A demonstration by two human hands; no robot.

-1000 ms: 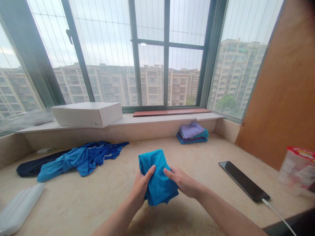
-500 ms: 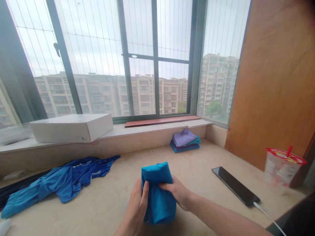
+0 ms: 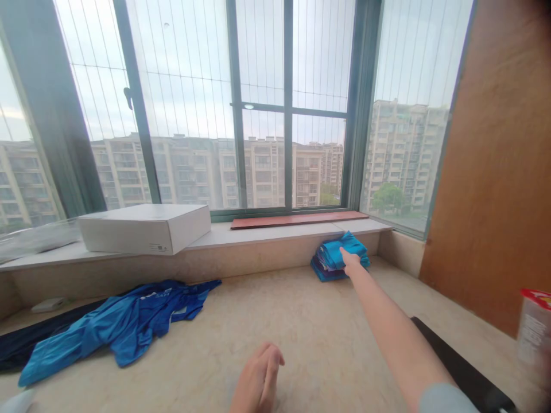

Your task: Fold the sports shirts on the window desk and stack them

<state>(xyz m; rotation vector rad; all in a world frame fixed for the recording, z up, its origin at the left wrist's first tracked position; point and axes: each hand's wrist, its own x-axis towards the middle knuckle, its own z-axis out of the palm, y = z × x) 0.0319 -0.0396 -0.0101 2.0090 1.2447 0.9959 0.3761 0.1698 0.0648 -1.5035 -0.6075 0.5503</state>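
Right hand [image 3: 351, 263]: nearer, at front edge of folded blue garment [image 3: 333, 250], one digit on top; firmness of grip cannot be told. Garment tops clothes stack [image 3: 328, 275], lying roughly crosswise. Left hand [image 3: 260, 376]: loosely curled, unladen, well apart over table [image 3: 193, 361].

Right forearm [image 3: 387, 330] is slanting forward and left; right hand [image 3: 352, 263] is sitting at far reach, one digit pointing up-left, other fingers mostly hiding. Left hand [image 3: 260, 373] is sitting low in view, fingers loosely curling, tips pointing right.
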